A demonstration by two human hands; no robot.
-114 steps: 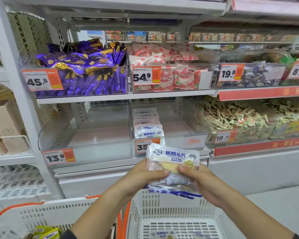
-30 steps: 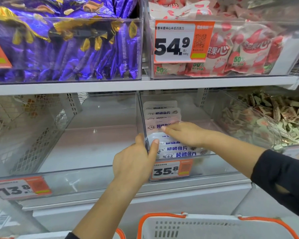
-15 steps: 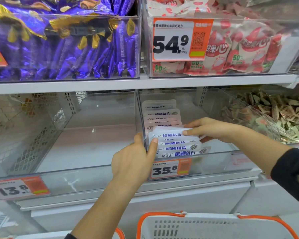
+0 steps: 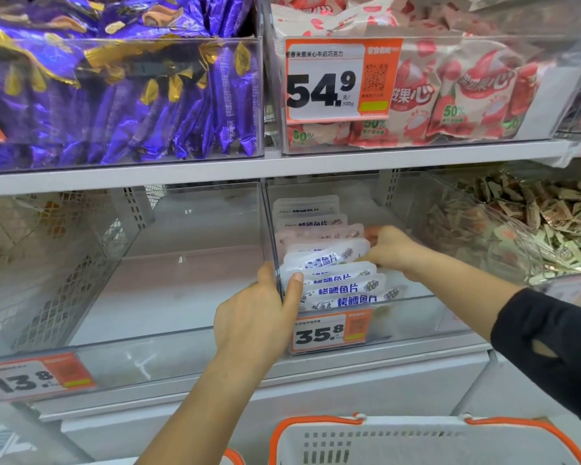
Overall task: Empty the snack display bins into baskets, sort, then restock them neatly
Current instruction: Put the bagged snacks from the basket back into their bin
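Glossy purple foil packets with gold markings [image 4: 121, 95]; white-and-pink pouches with red fruit print [image 4: 467, 95]; white fish-slice pouches with blue lettering [image 4: 336, 290]; orange-and-white paper price tags [image 4: 341, 80]; white plastic basket with orange rim [image 4: 416, 441].

My head camera, the only view, looks forward and slightly down, close to the lower shelf bin [image 4: 416, 317]; my basket [image 4: 416, 437] edges the bottom of frame.

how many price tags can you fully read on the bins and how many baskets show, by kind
Orange-and-white price tags with readable prices: 3, namely 54.9, 35.8 and 13.8
White plastic baskets with orange rims: 2, one and a corner of another
Total: 5
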